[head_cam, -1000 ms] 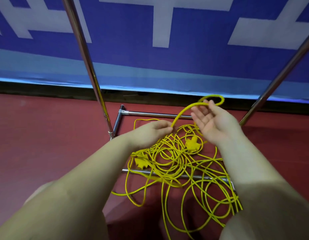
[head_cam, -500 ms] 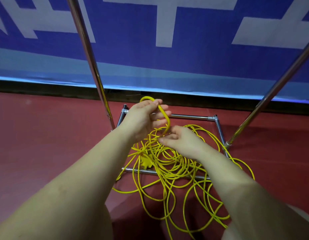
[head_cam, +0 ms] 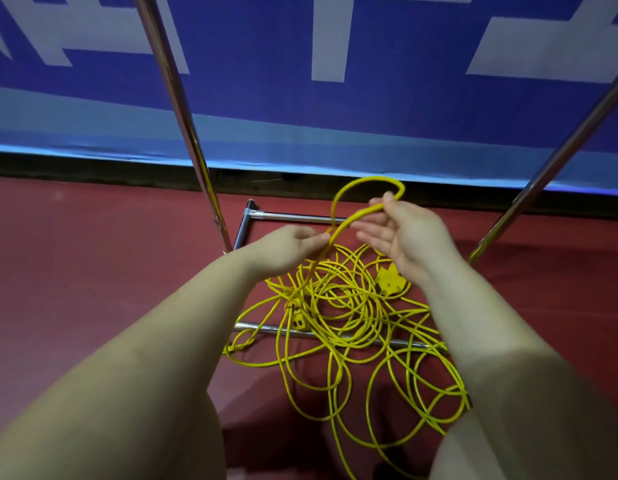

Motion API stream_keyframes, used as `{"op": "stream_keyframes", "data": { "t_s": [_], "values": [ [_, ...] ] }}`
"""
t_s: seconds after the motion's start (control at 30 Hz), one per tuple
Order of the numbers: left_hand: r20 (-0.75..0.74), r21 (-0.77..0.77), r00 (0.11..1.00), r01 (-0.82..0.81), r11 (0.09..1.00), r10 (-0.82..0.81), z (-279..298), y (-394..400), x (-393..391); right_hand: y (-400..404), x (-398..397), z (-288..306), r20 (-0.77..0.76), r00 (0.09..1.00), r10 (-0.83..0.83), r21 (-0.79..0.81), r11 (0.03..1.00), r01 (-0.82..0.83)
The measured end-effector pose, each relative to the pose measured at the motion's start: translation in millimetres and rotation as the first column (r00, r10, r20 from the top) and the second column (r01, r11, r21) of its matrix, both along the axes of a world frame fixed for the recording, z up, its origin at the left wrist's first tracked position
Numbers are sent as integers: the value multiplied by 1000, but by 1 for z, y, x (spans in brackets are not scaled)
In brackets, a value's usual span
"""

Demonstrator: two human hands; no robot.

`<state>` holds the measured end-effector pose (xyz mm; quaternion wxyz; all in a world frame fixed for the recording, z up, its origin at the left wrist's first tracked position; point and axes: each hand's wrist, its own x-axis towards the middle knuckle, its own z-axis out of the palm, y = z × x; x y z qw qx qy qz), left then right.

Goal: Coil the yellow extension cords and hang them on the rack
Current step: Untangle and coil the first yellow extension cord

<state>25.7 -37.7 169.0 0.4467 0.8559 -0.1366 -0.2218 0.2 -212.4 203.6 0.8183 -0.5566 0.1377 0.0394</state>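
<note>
**A:** How far along would you say you are?

**B:** Barely started, judging from what lies in front of you. Nearly all of the yellow extension cords [head_cam: 338, 317] lie in a loose tangle on the red floor [head_cam: 93, 271], draped over the near base bar [head_cam: 266, 330] of the rack [head_cam: 183, 109]. Two yellow socket blocks show in the heap, one [head_cam: 390, 282] to the right under your wrist, one [head_cam: 299, 320] nearer the middle by the bar.

**A:** And my hands?

**B:** Your right hand [head_cam: 404, 237] is raised, palm turned toward you, thumb and fingertips pinching a single loop [head_cam: 366, 188] that arches up on the far side. Your left hand [head_cam: 287, 247] is lower and to the left, fingers closed on the same strand where it drops toward the pile. So you hold one turn, no more.

**A:** Anything hung yet?

**B:** Nothing hangs on the two uprights that are in view; the top of the rack is out of frame, so I cannot tell about that. What I judge is left: free the strand from the tangle, gather turn after turn into your right hand, then hang each finished coil.
</note>
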Motion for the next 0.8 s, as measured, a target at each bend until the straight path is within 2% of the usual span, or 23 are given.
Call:
{"op": "stream_keyframes", "data": {
  "t_s": [0.07, 0.1, 0.2, 0.3, 0.37, 0.43, 0.47, 0.53, 0.57, 0.6, 0.63, 0.73, 0.77, 0.8],
  "values": [
    [-32, 77, 999, 8, 997, -6, 0, -2, -3, -9, 3, 8, -31, 993, -111, 222, 968, 116],
    [-54, 75, 998, 30, 997, -26, -1, -4, -5, -13, 4, 12, -37, 988, -150, 279, 948, 155],
    [-70, 87, 991, 119, 989, -113, -9, -9, -8, -20, 5, 15, -19, 980, -197, 369, 910, 190],
    [-125, -73, 991, 35, 997, -44, -7, -13, -8, -24, 7, 13, 12, 988, -155, 393, 909, 138],
    [-155, -222, 984, -124, 967, 90, -1, -13, -5, -21, 7, 11, 9, 1000, -25, 233, 972, 22],
    [-225, -359, 946, -303, 883, 233, 5, -13, -1, -12, 3, 0, -39, 990, 135, -94, 986, -138],
    [-287, -421, 917, -382, 823, 278, 6, -13, 1, -6, -1, -7, -76, 972, 223, -270, 934, -235],
    [-427, -532, 854, -503, 681, 298, 11, -15, 3, 4, -9, -19, -169, 891, 422, -554, 707, -440],
    [-474, -567, 831, -541, 621, 291, 13, -15, 3, 9, -13, -23, -215, 834, 508, -626, 584, -517],
    [-504, -591, 816, -565, 576, 282, 15, -16, 4, 13, -15, -26, -240, 794, 559, -657, 508, -557],
    [-528, -612, 805, -582, 535, 271, 18, -15, 5, 16, -17, -30, -240, 784, 573, -680, 477, -557],
    [-579, -676, 784, -615, 406, 224, 28, -11, 7, 21, -16, -35, -182, 841, 509, -800, 421, -428],
    [-567, -696, 796, -601, 393, 212, 29, -9, 7, 22, -14, -34, -162, 857, 489, -801, 441, -404],
    [-537, -709, 819, -568, 417, 202, 30, -8, 7, 21, -12, -33, -146, 876, 460, -767, 507, -394]
  ]
}}
